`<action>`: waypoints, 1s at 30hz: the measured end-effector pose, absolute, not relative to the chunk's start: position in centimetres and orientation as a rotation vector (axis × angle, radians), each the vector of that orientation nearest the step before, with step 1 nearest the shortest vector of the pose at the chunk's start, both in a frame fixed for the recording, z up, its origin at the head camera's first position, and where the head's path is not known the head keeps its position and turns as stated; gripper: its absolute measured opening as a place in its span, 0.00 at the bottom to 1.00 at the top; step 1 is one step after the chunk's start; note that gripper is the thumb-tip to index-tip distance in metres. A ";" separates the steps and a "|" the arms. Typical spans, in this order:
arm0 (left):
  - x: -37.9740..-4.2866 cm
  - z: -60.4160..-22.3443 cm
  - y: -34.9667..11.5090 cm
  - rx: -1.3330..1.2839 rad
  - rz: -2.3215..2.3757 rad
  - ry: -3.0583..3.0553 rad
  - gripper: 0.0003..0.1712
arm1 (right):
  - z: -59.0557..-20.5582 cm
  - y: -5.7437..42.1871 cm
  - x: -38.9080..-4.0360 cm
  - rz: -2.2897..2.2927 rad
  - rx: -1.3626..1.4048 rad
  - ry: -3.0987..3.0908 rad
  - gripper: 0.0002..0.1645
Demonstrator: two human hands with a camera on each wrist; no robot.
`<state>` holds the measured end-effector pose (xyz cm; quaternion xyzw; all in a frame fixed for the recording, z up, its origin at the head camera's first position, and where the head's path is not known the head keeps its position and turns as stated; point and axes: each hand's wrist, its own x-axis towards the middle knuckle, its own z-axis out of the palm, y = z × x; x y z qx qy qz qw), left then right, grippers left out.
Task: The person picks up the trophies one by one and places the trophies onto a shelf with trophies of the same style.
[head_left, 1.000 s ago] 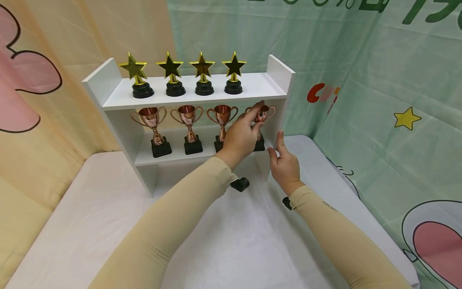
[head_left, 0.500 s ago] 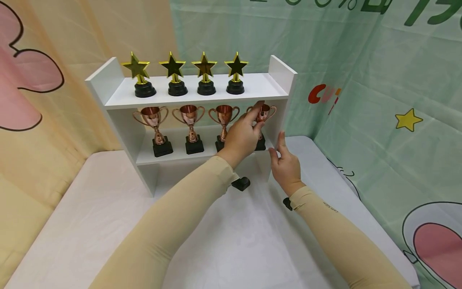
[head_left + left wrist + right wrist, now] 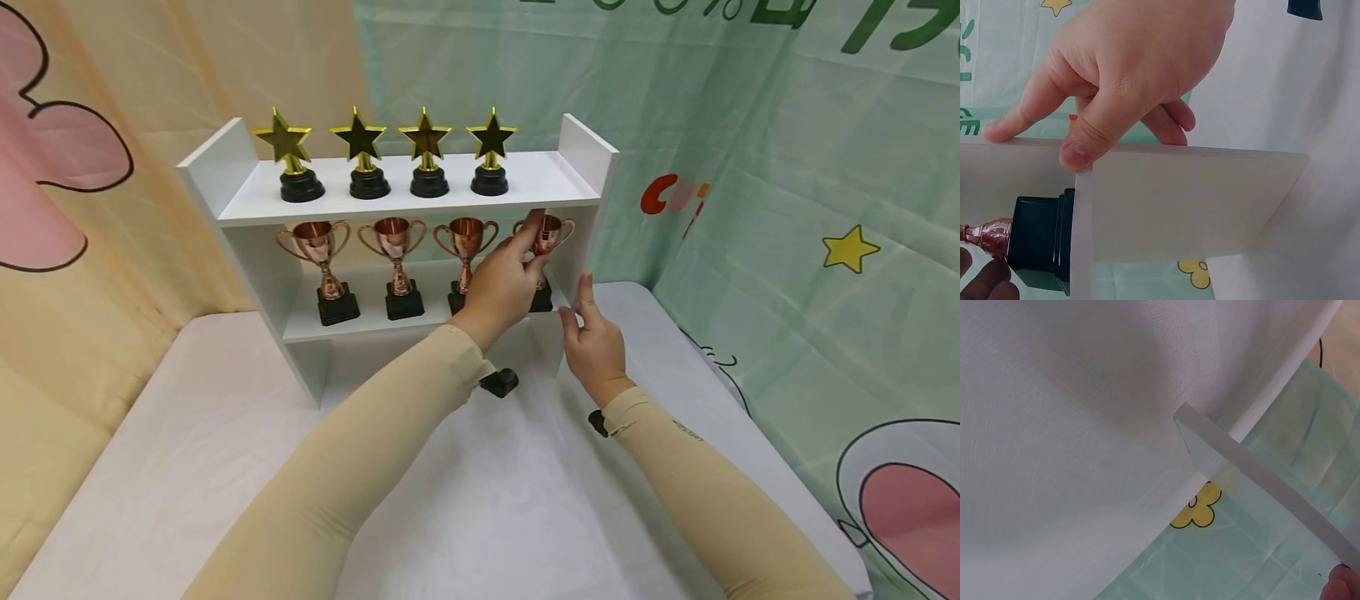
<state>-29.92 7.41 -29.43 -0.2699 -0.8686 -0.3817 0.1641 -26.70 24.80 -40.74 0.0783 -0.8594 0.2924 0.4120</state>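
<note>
In the head view, my left hand (image 3: 497, 287) reaches into the middle level of the white shelf (image 3: 375, 214) and holds the rightmost copper trophy cup (image 3: 551, 236), partly covering it. The left wrist view shows its fingertips (image 3: 991, 279) at the trophy's stem, beside the black base (image 3: 1041, 240). My right hand (image 3: 596, 350) grips the shelf's right side: thumb on the front edge, index finger stretched along the side panel, other fingers behind it. Only a bit of that hand shows at the corner of the right wrist view, by the side panel (image 3: 1272, 490).
More copper trophy cups (image 3: 395, 242) stand left on the same level. Several gold star trophies (image 3: 425, 142) with black bases line the top. The shelf stands on a white-covered table (image 3: 480, 500), with printed curtains (image 3: 750, 250) behind. Black devices (image 3: 500, 382) sit at both wrists.
The head view has shifted very slightly. Both hands keep their places at the trophy cup and the shelf side.
</note>
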 end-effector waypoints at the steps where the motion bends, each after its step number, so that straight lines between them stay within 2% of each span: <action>1: -29.9 -29.4 7.4 -0.769 -1.091 -2.477 0.40 | -40.7 24.8 -26.7 0.736 0.196 -2.164 0.40; 11: -29.5 -29.8 6.9 -0.757 -1.107 -2.512 0.44 | -40.5 24.7 -26.5 0.732 0.199 -2.172 0.40; 30: -27.0 -30.6 4.7 -0.934 -0.912 -2.507 0.47 | -41.0 25.3 -26.5 0.748 0.209 -2.177 0.41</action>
